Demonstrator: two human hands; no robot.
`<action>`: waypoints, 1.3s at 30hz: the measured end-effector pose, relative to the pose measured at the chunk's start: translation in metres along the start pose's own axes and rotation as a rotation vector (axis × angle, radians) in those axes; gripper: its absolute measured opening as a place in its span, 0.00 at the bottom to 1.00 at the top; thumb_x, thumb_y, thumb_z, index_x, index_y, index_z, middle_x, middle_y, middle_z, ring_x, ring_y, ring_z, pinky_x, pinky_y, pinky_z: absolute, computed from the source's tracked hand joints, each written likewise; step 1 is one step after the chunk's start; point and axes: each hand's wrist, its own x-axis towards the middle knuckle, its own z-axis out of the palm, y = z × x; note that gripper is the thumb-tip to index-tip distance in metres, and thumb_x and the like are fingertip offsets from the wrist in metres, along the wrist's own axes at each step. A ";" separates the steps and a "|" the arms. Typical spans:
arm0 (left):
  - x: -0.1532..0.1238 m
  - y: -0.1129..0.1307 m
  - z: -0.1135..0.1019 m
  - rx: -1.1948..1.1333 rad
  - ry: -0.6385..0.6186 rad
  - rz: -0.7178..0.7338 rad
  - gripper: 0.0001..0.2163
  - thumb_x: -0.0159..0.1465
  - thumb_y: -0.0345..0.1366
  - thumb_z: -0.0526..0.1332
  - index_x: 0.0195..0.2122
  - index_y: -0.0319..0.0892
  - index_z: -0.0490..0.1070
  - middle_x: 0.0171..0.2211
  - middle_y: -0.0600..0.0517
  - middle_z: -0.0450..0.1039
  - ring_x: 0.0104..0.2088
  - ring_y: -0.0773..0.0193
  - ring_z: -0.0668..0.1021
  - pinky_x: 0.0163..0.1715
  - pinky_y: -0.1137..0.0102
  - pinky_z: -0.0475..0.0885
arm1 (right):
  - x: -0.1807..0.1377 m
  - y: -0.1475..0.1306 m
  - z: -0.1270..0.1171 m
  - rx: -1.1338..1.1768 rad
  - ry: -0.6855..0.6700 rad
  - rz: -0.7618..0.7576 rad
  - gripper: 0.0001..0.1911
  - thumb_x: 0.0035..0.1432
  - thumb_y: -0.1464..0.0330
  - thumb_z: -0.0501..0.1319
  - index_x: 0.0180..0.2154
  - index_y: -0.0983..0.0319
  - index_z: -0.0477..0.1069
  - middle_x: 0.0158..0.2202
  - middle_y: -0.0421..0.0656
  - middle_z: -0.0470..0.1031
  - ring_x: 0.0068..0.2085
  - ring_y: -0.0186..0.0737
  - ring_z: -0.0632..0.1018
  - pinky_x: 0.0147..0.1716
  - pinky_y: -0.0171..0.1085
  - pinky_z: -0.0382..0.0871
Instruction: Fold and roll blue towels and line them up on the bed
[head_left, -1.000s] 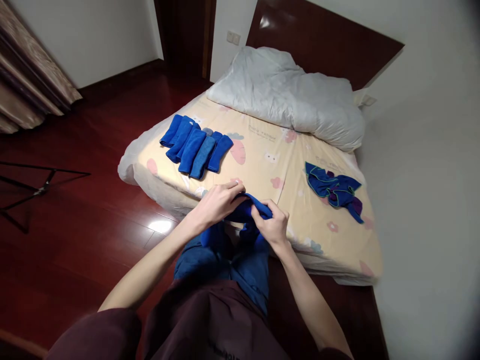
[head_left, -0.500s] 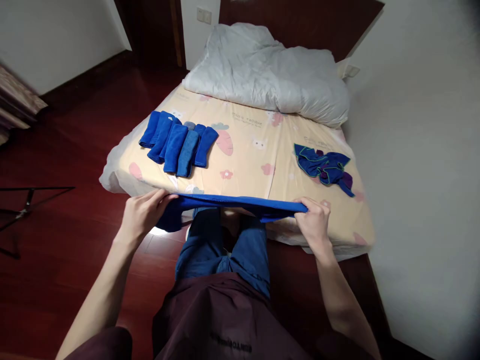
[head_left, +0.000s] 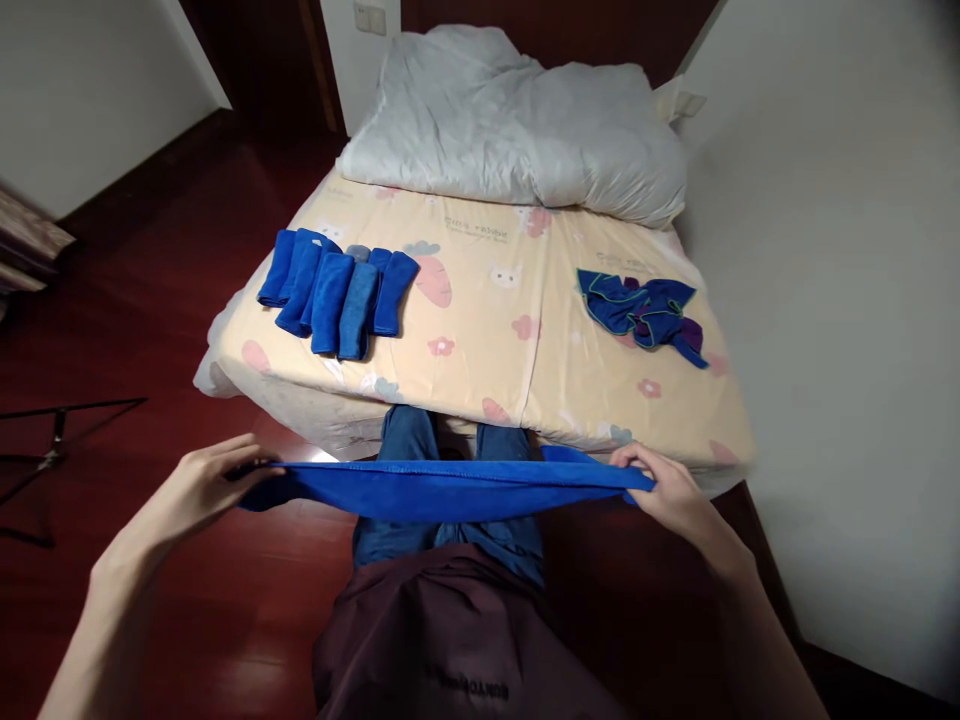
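A blue towel (head_left: 442,488) is stretched between my two hands, above my thighs and in front of the bed's near edge. My left hand (head_left: 206,482) pinches its left end, and my right hand (head_left: 664,488) grips the right end. The upper edge is pulled nearly straight, while the cloth below it sags a little. On the left of the bed lie several rolled blue towels (head_left: 330,303), side by side and partly overlapping. Crumpled blue and purple cloths with green edging (head_left: 641,312) lie on the right of the bed.
The bed (head_left: 480,350) has a yellow patterned sheet. A bunched pale grey quilt (head_left: 517,130) lies across its far end. To the right stands a white wall (head_left: 825,300) close to the bed. A thin black stand (head_left: 56,440) is on the dark red floor at left.
Both hands have moved toward my body and farther apart, drawing the towel out wider and tauter. The rolled towels and crumpled cloths stay in place on the bed; the view has shifted slightly.
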 end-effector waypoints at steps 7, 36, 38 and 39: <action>0.024 -0.009 -0.008 0.278 0.440 -0.050 0.11 0.72 0.44 0.58 0.41 0.44 0.77 0.37 0.51 0.80 0.34 0.63 0.80 0.37 0.72 0.71 | 0.016 -0.012 -0.004 -0.025 0.243 -0.240 0.06 0.60 0.71 0.60 0.38 0.56 0.75 0.44 0.43 0.83 0.44 0.44 0.84 0.50 0.42 0.80; 0.123 -0.001 -0.037 0.340 0.599 -0.006 0.14 0.76 0.39 0.52 0.44 0.40 0.76 0.44 0.49 0.74 0.46 0.67 0.74 0.49 0.71 0.70 | 0.104 0.047 -0.065 0.376 1.330 0.103 0.39 0.32 0.33 0.71 0.15 0.54 0.53 0.18 0.43 0.63 0.26 0.48 0.76 0.32 0.55 0.69; 0.127 0.006 -0.037 0.328 0.567 0.044 0.14 0.76 0.42 0.53 0.43 0.40 0.76 0.46 0.50 0.74 0.49 0.67 0.73 0.52 0.70 0.70 | 0.091 0.057 -0.064 0.335 1.316 0.133 0.36 0.32 0.34 0.70 0.16 0.54 0.57 0.20 0.47 0.67 0.26 0.49 0.77 0.32 0.56 0.69; 0.125 0.009 -0.035 0.313 0.561 0.063 0.14 0.76 0.42 0.53 0.42 0.40 0.76 0.47 0.50 0.75 0.49 0.66 0.74 0.52 0.70 0.71 | 0.080 0.059 -0.062 0.323 1.285 0.172 0.33 0.33 0.36 0.71 0.17 0.55 0.62 0.21 0.49 0.70 0.27 0.51 0.78 0.32 0.56 0.69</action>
